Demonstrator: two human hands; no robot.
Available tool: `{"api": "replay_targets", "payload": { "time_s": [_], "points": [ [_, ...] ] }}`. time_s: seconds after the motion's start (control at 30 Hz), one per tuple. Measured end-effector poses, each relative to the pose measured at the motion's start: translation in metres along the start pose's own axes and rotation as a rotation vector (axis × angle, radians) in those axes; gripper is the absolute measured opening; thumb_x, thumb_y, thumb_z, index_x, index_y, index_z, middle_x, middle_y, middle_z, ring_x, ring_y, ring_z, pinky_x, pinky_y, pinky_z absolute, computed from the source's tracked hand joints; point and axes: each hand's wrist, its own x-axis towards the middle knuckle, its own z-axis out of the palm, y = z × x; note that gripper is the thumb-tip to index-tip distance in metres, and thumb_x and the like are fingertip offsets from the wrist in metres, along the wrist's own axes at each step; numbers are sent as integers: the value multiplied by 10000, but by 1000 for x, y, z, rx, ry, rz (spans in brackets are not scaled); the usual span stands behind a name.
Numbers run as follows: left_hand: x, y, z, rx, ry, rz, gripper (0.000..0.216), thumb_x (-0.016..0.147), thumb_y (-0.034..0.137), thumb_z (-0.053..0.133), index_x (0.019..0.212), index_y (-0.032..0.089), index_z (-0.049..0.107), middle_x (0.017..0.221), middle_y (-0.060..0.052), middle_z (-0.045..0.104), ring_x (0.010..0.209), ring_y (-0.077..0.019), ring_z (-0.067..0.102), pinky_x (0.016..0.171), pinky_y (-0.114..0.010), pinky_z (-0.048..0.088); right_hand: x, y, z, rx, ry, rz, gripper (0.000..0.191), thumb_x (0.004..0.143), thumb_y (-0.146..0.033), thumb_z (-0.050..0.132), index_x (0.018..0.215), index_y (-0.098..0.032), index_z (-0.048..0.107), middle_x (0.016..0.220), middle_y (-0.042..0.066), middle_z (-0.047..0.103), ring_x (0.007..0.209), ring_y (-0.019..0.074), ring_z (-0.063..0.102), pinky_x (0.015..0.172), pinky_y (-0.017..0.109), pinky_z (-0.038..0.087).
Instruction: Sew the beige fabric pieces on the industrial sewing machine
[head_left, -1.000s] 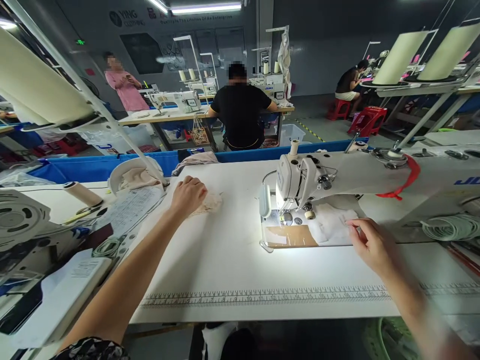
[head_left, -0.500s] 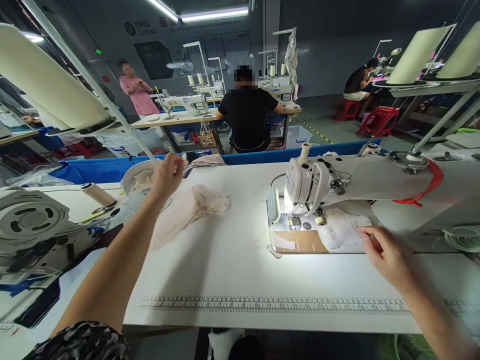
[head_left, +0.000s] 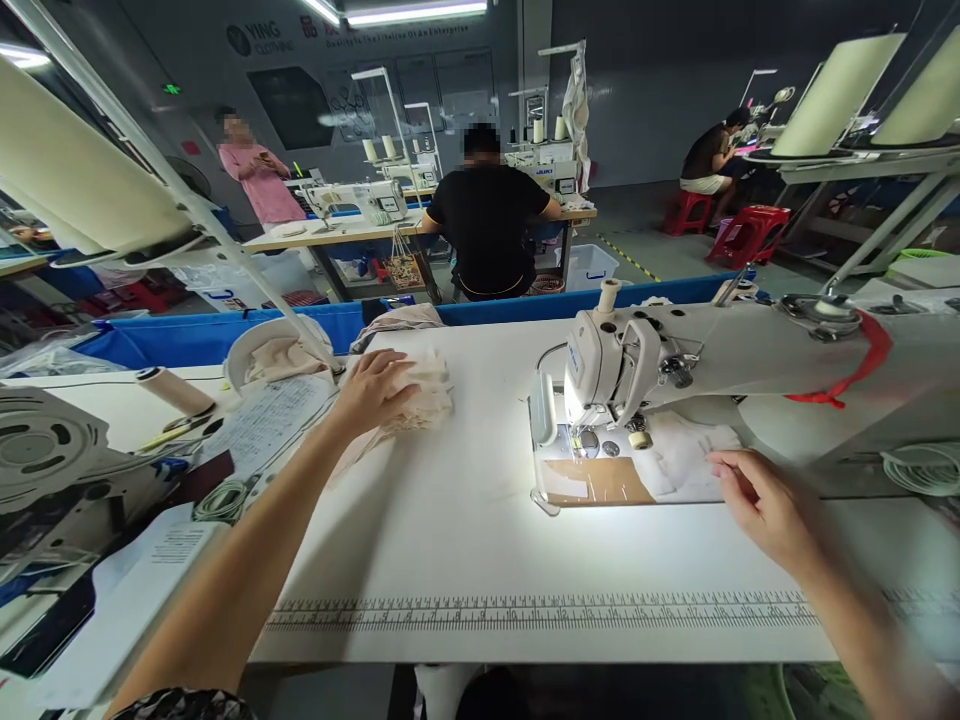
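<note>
My left hand lies over a pile of thin beige fabric pieces on the left of the white table. Its fingers are stretched and a little apart, touching the top of the pile. My right hand is at the right edge of a white fabric piece, thumb and index finger closed on that edge. The white fabric lies on the bed of a sewing machine, right of its needle and presser foot. Part of the fabric is hidden under the machine arm.
A white bowl with beige cloth, a thread cone and a handwritten sheet sit at the left. A printed ruler runs along the front edge. Beyond a blue fabric trough, a person in black sits at another table.
My left hand has come down and right from near the bowl, where it was raised with a small white bit at its fingertips, onto the beige pile. My right hand stays at the white fabric.
</note>
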Motion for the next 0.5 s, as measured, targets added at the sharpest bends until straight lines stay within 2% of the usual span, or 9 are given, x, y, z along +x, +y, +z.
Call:
{"api": "replay_targets", "payload": {
  "time_s": [0.07, 0.13, 0.23, 0.3, 0.43, 0.5],
  "points": [
    [-2, -6, 7, -6, 26, -122, 444, 1016, 488, 453, 1272, 225, 703, 1349, -143, 728, 1311, -358, 625, 1146, -560, 472, -1, -1, 0, 10, -5, 1, 197, 1011, -276, 504, 1040, -244, 697, 891, 43, 804, 631, 176, 732, 531, 259, 528],
    [-6, -5, 17, -38, -11, -188, 445, 1038, 437, 383, 1233, 210, 711, 1248, -147, 771, 1214, -340, 679, 1081, -530, 519, -2, -2, -1, 12, -10, 9, 204, 1013, -286, 510, 1048, -244, 707, 897, 45, 806, 638, 178, 729, 544, 262, 533],
    [-18, 7, 31, -68, -38, -170, 411, 1054, 372, 360, 1133, 216, 731, 1170, -147, 797, 1174, -322, 693, 1063, -513, 530, -3, -1, 0, 6, -7, 22, 212, 1007, -274, 504, 1046, -242, 710, 885, 45, 805, 642, 178, 732, 536, 256, 524],
    [-29, 19, 36, -94, -31, -130, 396, 1067, 345, 359, 1156, 220, 724, 1191, -150, 788, 1202, -318, 675, 1094, -532, 509, -2, 0, 0, -3, -4, 13, 207, 995, -256, 508, 1039, -239, 709, 880, 41, 806, 624, 171, 725, 530, 253, 515],
    [-45, 44, 29, -129, 29, -88, 419, 1074, 356, 355, 1336, 222, 655, 1324, -156, 724, 1268, -320, 623, 1119, -550, 491, 0, -3, -1, -23, -5, -3, 210, 991, -251, 510, 1037, -236, 715, 912, 48, 816, 601, 168, 716, 531, 261, 506],
    [-45, 55, 17, -98, 109, -93, 408, 1058, 398, 399, 1315, 225, 664, 1348, -164, 700, 1294, -335, 594, 1131, -557, 476, 1, -6, -2, -23, 9, 17, 219, 1003, -261, 496, 1038, -234, 711, 933, 62, 819, 631, 180, 732, 555, 270, 523]
  ]
}}
